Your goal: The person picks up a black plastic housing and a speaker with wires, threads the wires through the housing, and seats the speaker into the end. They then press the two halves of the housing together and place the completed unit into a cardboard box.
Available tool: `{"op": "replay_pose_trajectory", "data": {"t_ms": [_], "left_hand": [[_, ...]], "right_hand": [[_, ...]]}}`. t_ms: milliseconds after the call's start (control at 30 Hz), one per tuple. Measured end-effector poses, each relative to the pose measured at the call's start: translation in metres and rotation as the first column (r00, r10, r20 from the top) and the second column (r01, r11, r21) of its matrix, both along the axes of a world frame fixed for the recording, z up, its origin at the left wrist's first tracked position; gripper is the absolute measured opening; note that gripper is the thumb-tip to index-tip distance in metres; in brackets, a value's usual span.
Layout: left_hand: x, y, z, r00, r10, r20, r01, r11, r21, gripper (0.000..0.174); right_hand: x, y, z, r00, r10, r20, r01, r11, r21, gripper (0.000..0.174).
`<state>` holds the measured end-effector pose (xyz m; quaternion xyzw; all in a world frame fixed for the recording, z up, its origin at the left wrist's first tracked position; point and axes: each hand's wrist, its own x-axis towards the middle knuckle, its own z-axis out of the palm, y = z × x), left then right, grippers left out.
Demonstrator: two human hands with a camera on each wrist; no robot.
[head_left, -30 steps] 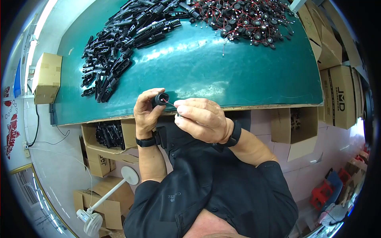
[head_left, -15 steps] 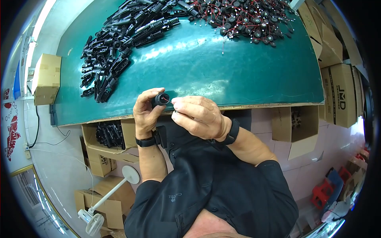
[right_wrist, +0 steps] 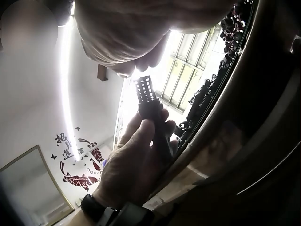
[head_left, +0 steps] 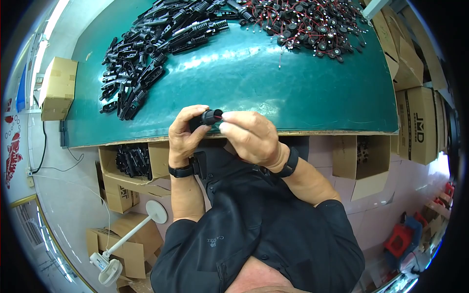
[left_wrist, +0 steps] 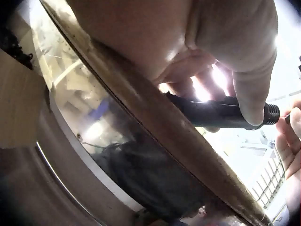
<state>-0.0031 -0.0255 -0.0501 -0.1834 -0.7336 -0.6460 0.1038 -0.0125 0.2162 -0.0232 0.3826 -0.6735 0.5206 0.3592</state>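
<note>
Black tube (head_left: 211, 117), one: gripped in the left hand (head_left: 187, 131), thumb laid along one side, fingers curled round the other. Its open end is turned toward the right hand (head_left: 251, 136), and a bit of red wire (head_left: 219, 117) is seen at the mouth. In the right wrist view a slotted, grid-like section is shown at that end, projecting past the left thumb.

Right hand, same entry: set just beside the tube's mouth, fingers bent, thumb and forefinger brought close together. A small dark piece (left_wrist: 288, 118) is pinched at the fingertips; it is mostly hidden and its kind cannot be told.

Wristbands (head_left: 181, 172), black, two: one worn below each hand.

Green tabletop (head_left: 312, 97): spread out beyond both hands, its near edge placed close to them.

Heap of black tubular parts (head_left: 146, 58): laid on the tabletop beyond the left hand, well apart from it.

Heap of round black components (head_left: 312, 29): piled with red leads, farther off beyond the right hand.

Cardboard box (head_left: 58, 90): stood well to the left of the left hand.

Open carton (head_left: 159, 161): stocked with black parts, placed below and left of the left hand.

Carton marked JMD (head_left: 417, 124): stood far to the right of the right hand.
</note>
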Motion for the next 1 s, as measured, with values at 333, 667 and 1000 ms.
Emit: {"op": "replay_pose_trajectory", "data": {"t_ms": [333,667,1000], "left_hand": [[-0.001,0.01,0.018,0.998,0.016,-0.063,-0.035,0.952,-0.304,0.05],[-0.001,0.01,0.023,0.999,-0.028,-0.034,0.013,0.921,-0.389,0.049],[-0.002,0.006,0.024,0.998,-0.057,0.026,0.063,0.91,-0.411,0.048]], "right_hand": [[-0.004,0.021,0.001,0.869,0.041,0.493,-0.029,0.999,-0.032,0.033],[-0.01,0.035,-0.004,0.67,0.135,0.73,-0.185,0.983,-0.012,0.025],[-0.015,0.037,-0.006,0.543,0.247,0.803,-0.236,0.962,-0.137,0.023]]}}
